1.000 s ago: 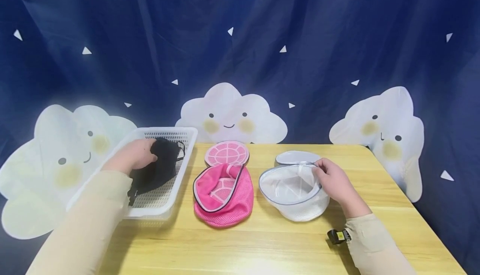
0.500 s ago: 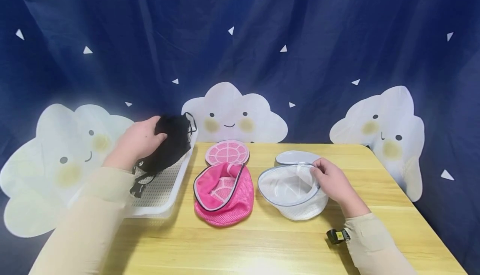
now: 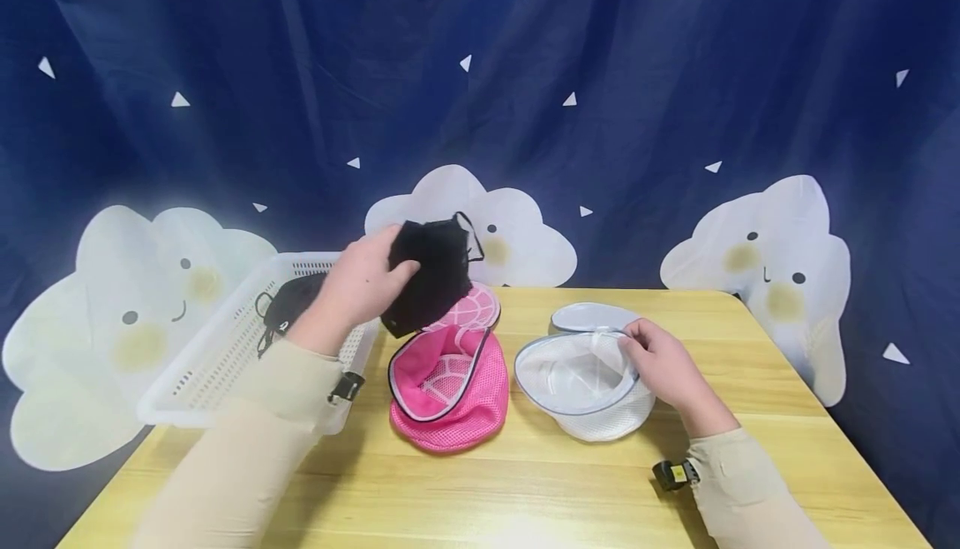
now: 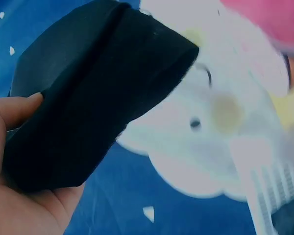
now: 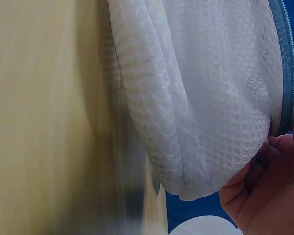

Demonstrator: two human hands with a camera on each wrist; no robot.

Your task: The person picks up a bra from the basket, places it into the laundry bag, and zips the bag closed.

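Note:
A folded black bra [image 3: 433,272] with a thin strap loop is gripped by my left hand [image 3: 354,284], thumb on its near side. It is held up over the pink lid [image 3: 480,307] of a pink mesh laundry bag [image 3: 483,399], which stands unzipped on the table. In the left wrist view, the bra [image 4: 93,93] shows a smooth cup and a finely toothed edge. My right hand [image 3: 663,366] pinches the zippered rim of a white mesh laundry bag [image 3: 611,426], its mouth wide and its lid folded back. The right wrist view shows fingers at the grey-blue zipper [image 5: 286,73].
On the left stands a white plastic basket [image 3: 206,382] with another black garment [image 3: 292,303] with straps in it, partly behind my left arm. A wooden table [image 3: 480,499] carries everything. Behind hangs a dark blue curtain [image 3: 420,116] with cloud prints.
My left hand has lifted the black bra out of the basket and carried it right, to above the pink bag's lid. The right hand keeps hold of the white bag's rim, almost still.

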